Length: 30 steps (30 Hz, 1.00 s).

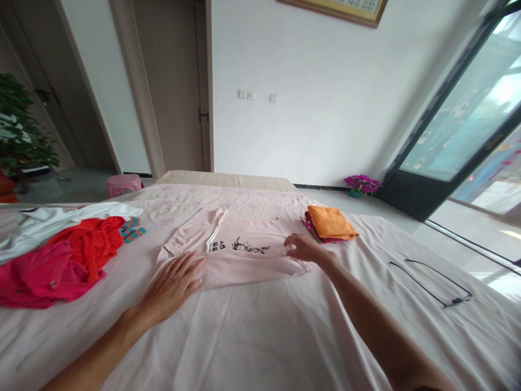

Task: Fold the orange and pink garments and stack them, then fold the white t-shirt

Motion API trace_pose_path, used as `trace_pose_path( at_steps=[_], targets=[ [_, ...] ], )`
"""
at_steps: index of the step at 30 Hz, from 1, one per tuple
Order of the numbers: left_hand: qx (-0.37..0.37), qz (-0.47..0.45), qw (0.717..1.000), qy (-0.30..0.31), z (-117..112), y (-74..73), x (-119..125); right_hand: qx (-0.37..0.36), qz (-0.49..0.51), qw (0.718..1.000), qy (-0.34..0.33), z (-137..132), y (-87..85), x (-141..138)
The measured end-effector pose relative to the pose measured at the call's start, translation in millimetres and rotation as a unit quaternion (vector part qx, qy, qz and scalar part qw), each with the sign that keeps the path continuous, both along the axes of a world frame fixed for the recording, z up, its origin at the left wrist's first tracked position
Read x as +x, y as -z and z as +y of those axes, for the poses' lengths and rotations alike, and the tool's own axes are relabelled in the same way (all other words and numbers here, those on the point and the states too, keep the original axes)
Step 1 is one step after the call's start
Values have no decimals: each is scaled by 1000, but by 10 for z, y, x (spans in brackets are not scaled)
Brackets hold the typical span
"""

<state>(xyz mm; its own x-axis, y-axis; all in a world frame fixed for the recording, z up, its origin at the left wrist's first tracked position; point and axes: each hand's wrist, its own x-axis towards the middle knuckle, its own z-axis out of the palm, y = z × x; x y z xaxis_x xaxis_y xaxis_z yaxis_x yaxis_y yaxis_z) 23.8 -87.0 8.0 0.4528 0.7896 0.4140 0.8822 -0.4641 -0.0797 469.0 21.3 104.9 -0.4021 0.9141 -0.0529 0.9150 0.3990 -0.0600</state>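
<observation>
So in the head view there's a pale pink T-shirt (248,271) laid out sideways around the middle of a big sheet-covered surface (260,336), a fair way in from the near edge. The strip closest to the person is flipped over the front, so it hides part of the black print, and some white striped trim shows toward the left end.

The left hand (175,285) is down flat on that left end, fingers stretched out and together, not gripping anything. The right hand (305,248) is at the other end, fingers bent down at the fabric. Honestly can't tell from here if it's pinching the shirt or just touching it.

Just past the right hand, toward the right edge, there's a folded orange cloth (334,222) sitting on a dark red patterned one (312,231). Closer to the near right corner, black-framed glasses (456,301) lie with both arms unfolded.

Over by the left edge it's a loose heap: a white garment (81,214) at the back, a bright red one (95,241), a hot pink one (52,274) nearest, plus a striped blue and brown bit (133,230) poking out. A pink stool (124,183) stands on the floor beyond the far left corner.
</observation>
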Motion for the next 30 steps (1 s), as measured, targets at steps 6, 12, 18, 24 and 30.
trace_pose_path(
  at_steps=[6,12,18,24,30],
  targets=[
    [-5,3,1000,-5,-8,-7,7,48,-35,998,22,-16,31,-17],
    [-5,-7,1000,-10,-19,-19,14,0,-1,1000,-7,3,-1,10],
    [-12,-5,1000,-13,-20,-19,17,19,-26,999,-4,-80,30,-59],
    [-13,-3,1000,-16,-35,-51,20,83,-43,995,34,-39,54,-132],
    [0,-18,1000,-14,-29,-40,18,90,-52,993,48,-37,169,-193]
  ],
)
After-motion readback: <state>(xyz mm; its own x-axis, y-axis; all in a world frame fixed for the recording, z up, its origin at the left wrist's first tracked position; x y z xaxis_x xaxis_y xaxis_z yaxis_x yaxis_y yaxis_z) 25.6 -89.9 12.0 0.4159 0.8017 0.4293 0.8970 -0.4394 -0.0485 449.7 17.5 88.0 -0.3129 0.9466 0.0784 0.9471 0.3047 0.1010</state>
